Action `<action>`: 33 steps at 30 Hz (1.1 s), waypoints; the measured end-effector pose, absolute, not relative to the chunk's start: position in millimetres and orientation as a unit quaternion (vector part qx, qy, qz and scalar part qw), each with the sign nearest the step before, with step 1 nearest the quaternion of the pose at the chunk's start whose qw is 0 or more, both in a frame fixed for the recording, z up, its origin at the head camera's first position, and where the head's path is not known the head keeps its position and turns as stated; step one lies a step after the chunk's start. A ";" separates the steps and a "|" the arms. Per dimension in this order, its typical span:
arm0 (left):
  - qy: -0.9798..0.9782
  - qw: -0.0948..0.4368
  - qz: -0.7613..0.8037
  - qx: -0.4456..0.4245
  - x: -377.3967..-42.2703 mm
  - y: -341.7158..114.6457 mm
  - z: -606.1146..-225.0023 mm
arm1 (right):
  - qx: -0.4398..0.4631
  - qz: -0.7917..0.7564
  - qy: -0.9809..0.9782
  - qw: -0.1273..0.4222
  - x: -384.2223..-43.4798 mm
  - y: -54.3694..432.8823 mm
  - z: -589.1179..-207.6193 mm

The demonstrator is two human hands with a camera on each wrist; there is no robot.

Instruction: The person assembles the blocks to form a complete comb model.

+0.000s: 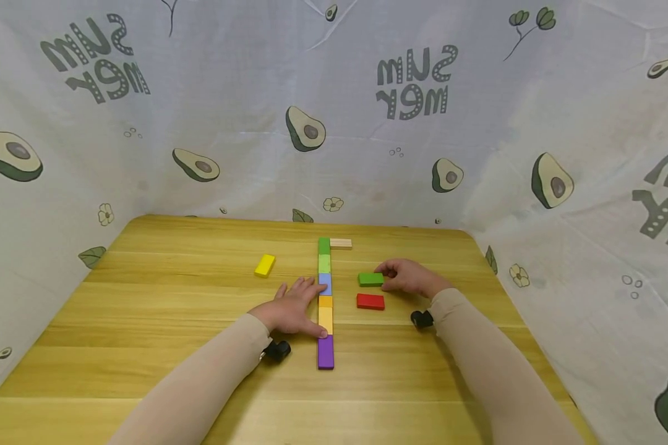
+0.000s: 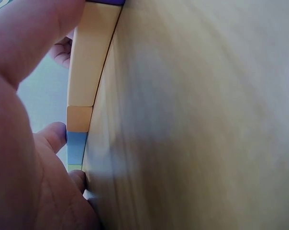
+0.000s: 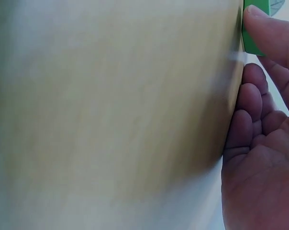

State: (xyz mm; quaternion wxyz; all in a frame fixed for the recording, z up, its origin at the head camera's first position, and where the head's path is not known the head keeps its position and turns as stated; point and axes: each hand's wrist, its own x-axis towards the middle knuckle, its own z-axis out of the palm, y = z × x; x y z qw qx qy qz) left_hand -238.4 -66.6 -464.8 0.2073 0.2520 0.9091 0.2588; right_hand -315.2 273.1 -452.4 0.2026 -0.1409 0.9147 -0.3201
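Note:
Several coloured wooden blocks form a straight row running away from me. From near to far come purple [image 1: 325, 353], pale yellow-orange [image 1: 325, 321], orange [image 1: 325, 301], blue [image 1: 325, 285], light green [image 1: 325, 264] and dark green blocks [image 1: 324, 246]. My left hand [image 1: 289, 309] lies with spread fingers along the row's left side, a fingertip on the blue block and the thumb where the yellow-orange and purple blocks meet. To the right of the row, my right hand [image 1: 412, 278] pinches the right end of a loose green block [image 1: 370, 280] between thumb and finger.
A red block [image 1: 370, 302] lies just nearer than the loose green one. Left of the row is a yellow block [image 1: 265, 266]. A plain wood block [image 1: 341, 244] sticks out rightward from the row's far end. A printed cloth [image 1: 356, 167] hangs behind the wooden table [image 1: 161, 296].

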 end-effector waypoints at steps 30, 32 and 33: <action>0.907 0.209 0.266 0.250 -237.8 -67.5 -465.9 | -0.118 -0.328 0.915 0.203 -319.5 272.9 -456.1; 0.907 0.209 0.266 0.249 -237.8 -67.6 -466.3 | -0.116 -0.331 0.914 0.203 -319.3 272.9 -455.8; 0.907 0.210 0.266 0.249 -237.8 -67.6 -466.5 | -0.117 -0.332 0.914 0.204 -319.2 272.8 -455.7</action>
